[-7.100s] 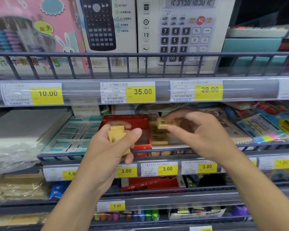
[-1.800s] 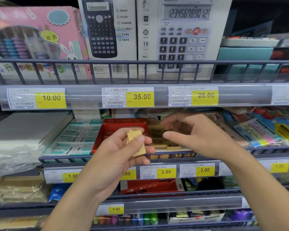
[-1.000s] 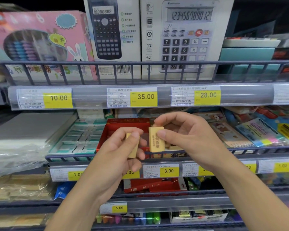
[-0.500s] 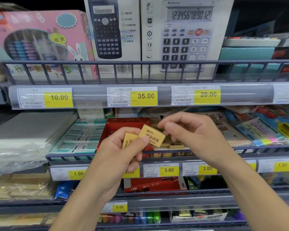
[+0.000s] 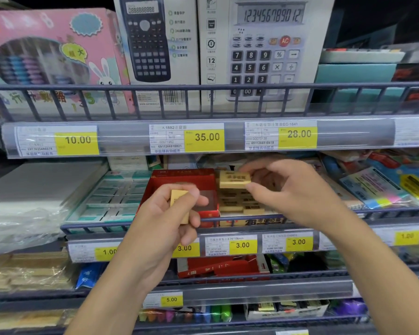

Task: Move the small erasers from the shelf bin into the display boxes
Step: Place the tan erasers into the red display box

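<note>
While my right hand (image 5: 298, 194) pinches one cream eraser (image 5: 235, 180) by its short ends, thumb below and fingertips above, I hold it over the box of stacked erasers (image 5: 242, 204) that sits just right of the red display box (image 5: 183, 187) on the middle shelf. My left hand (image 5: 165, 218) is curled round a second eraser (image 5: 178, 201), thumb pressed across its face, in front of the red box's near wall.

These are small rubber blocks, and I judge them very light, firm with a little give, and not fragile; a drop would do them no harm. The printed face looks smooth, perhaps wrapped, so it may slide a bit against dry skin. Gripping the narrow ends or the long edges seems safest, since that leaves the flat base free to settle flush on the row below. A light pinch should be plenty; squeezing harder would only bend the block and tilt it as it goes in.

The red box looks mostly unfilled from here, though my left hand hides part of its floor. The wire rail (image 5: 155, 226) in front is low enough to clear.
</note>
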The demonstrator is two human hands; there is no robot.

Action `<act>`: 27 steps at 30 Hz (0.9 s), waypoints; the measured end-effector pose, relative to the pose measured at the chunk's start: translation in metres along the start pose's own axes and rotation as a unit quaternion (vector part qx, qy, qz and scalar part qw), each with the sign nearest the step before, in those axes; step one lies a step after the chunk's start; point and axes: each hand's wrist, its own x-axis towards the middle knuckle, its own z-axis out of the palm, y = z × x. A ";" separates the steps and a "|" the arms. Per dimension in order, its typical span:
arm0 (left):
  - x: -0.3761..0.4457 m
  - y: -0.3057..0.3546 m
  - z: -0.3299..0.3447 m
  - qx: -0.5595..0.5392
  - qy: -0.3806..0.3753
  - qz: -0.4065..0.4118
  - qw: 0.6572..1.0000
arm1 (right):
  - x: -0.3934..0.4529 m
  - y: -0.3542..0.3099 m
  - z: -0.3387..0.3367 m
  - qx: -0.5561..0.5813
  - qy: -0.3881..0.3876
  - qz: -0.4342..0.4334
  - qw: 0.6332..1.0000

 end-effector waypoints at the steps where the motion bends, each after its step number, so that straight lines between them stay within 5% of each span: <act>1: 0.001 -0.001 -0.003 -0.013 0.008 -0.004 1.000 | 0.002 0.005 -0.006 -0.014 -0.023 0.026 0.999; 13: 0.005 0.001 -0.012 -0.023 0.026 -0.011 0.999 | 0.026 0.033 -0.005 -0.163 -0.251 0.056 0.953; 27: 0.005 0.002 -0.006 -0.032 0.014 -0.016 0.999 | 0.042 0.051 0.001 -0.104 -0.304 0.032 0.946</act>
